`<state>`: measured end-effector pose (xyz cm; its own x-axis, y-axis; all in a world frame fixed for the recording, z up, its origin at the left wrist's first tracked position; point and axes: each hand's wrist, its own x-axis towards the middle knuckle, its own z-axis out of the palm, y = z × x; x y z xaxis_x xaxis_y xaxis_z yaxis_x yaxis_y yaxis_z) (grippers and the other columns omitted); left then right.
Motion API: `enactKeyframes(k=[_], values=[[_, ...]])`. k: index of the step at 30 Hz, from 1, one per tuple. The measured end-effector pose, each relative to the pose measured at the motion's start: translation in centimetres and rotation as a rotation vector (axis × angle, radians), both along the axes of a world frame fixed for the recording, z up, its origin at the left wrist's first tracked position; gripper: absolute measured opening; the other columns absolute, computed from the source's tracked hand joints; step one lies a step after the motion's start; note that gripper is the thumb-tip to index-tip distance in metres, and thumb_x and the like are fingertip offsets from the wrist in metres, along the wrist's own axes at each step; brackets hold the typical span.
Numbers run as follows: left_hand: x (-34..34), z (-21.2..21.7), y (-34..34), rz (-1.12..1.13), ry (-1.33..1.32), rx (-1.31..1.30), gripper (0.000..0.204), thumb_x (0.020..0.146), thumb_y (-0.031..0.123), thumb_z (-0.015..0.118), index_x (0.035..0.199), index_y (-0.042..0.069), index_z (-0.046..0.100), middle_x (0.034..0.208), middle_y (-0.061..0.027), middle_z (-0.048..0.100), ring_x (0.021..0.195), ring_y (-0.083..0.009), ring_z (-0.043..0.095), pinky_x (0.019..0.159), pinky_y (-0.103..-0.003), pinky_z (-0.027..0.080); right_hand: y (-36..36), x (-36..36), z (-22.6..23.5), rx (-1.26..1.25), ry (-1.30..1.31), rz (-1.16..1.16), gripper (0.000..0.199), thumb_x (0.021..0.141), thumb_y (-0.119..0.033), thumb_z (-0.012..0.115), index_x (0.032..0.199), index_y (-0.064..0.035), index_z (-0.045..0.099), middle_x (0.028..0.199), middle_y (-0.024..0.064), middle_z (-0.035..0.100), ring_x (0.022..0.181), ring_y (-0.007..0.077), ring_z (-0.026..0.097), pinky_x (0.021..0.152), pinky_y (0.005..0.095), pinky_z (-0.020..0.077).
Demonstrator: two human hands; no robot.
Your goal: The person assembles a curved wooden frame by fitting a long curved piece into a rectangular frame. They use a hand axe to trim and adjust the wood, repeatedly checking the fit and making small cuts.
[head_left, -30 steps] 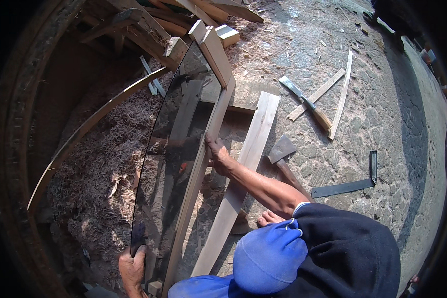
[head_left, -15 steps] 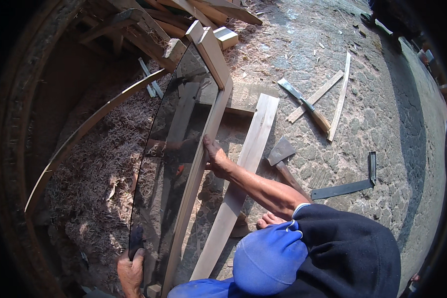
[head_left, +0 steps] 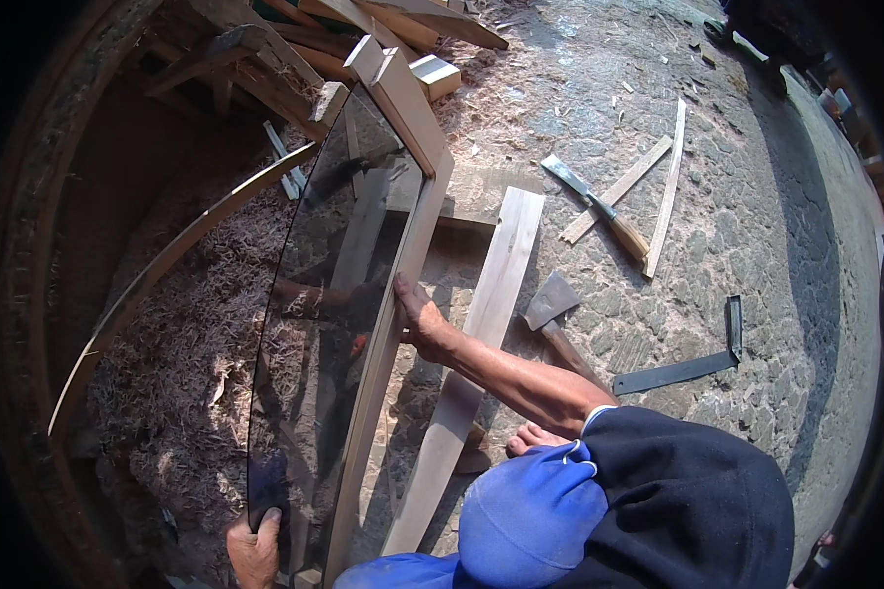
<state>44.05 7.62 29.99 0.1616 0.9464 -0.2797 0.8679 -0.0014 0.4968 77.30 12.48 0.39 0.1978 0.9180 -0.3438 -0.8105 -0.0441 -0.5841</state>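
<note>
A dark tinted glass pane stands tilted in front of me, pointed at its far end. Along its right edge runs a wooden frame rail, angled at the top. My left hand is closed on the pane's near left edge, thumb on the glass side. Partway up, my right hand is wrapped round the frame rail, its fingers partly hidden behind it. Beneath my right forearm lies a long pale board. Whether the pane sits fully in the rail, I cannot tell.
On the rough ground to the right are a wood-handled chisel, thin wood strips, a hatchet and a metal square. A curved wood strip arches over shavings at left. Timber offcuts lie at the far end.
The pane and frame have shifted slightly left with both hands, and the reflections in the glass differ. Both hands keep their grips. The view itself has moved a little.
</note>
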Motion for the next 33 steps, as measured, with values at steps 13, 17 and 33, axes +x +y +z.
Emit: enactKeyframes(k=[13, 17, 33], values=[[0.0, -0.1, -0.4, -0.014, 0.028, 0.012, 0.023, 0.093, 0.017, 0.074, 0.081, -0.003, 0.068, 0.066, 0.0049, 0.054, 0.063, -0.0079, 0.047, 0.058, -0.031, 0.038, -0.3, -0.3, 0.5, -0.055, 0.001, -0.008, 0.086, 0.094, -0.083, 0.046, 0.142, -0.0115, 0.046, 0.134, 0.0102, 0.057, 0.125, 0.0287, 0.059, 0.101, 0.0621, 0.0502], [-0.9, -1.0, 0.1, -0.079, 0.033, 0.029, 0.024, 0.093, 0.018, 0.074, 0.080, -0.002, 0.068, 0.066, 0.0060, 0.055, 0.062, -0.0079, 0.046, 0.057, -0.031, 0.038, -0.5, -0.4, 0.1, -0.112, -0.039, -0.005, 0.088, 0.092, -0.083, 0.050, 0.146, -0.0124, 0.046, 0.137, 0.0099, 0.058, 0.127, 0.0290, 0.058, 0.103, 0.0603, 0.0500], [-0.5, -1.3, 0.2, -0.020, 0.030, 0.065, 0.023, 0.094, 0.016, 0.073, 0.083, -0.003, 0.067, 0.070, 0.0040, 0.058, 0.066, -0.0086, 0.048, 0.062, -0.030, 0.041, 0.6, 5.0, -1.2, -0.171, 0.006, 0.153, 0.079, 0.095, -0.073, 0.058, 0.152, -0.0197, 0.044, 0.140, 0.0075, 0.060, 0.121, 0.0297, 0.065, 0.098, 0.0472, 0.0537]])
